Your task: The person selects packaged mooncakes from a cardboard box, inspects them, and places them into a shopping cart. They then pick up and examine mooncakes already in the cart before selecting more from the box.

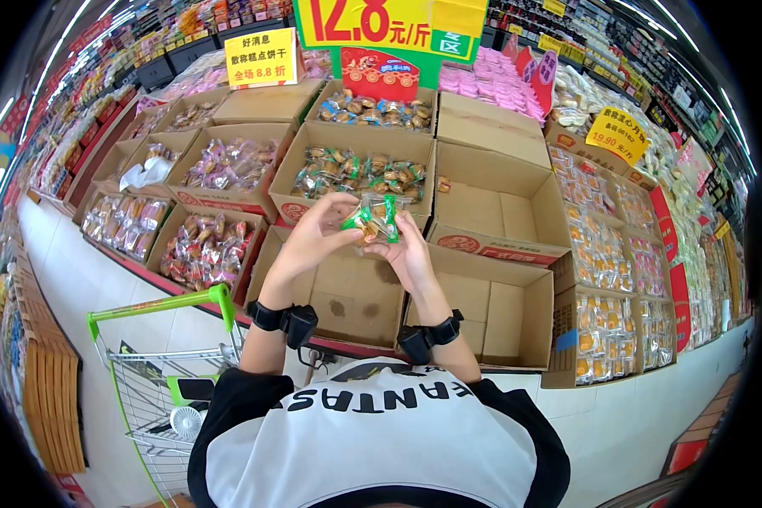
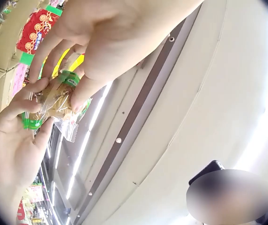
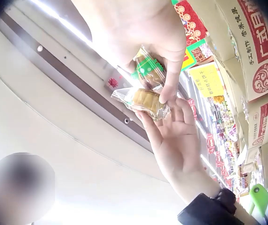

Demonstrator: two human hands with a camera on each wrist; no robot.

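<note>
Two small wrapped cakes are up in the air between the hands, one in a green-printed wrapper (image 3: 148, 70) and the other in a clearer-looking wrapper (image 3: 145, 99), so the lifting looks to be done. The left hand (image 1: 317, 237) pinches with thumb and bent fingers at the clearer-looking packet, while the right hand (image 1: 413, 258) has its thumb and fingers closed round the green-printed one; the fingertips of both meet or nearly meet where the packets lie together, and I cannot tell exactly which finger bears on which. Both wrappers appear whole, with no torn edge that I can make out (glare on the film hides some of it), and so opening seems not to have been started. Neither held cake has been set down: they hang over the near edge of the cardboard box (image 1: 364, 135) that holds more green-marked packets, and above the nearer carton (image 1: 339, 288), whose brown bottom shows dark spots. Down at the person's left stands the shopping cart (image 1: 161, 306), with a small white fan (image 1: 186, 421) at it, well apart from the two cakes. As things lie, then, the pair is picked up and held close together, while letting go of either one remains undone; how many packets are meant to be handled in all, the pictures do not show.
</note>
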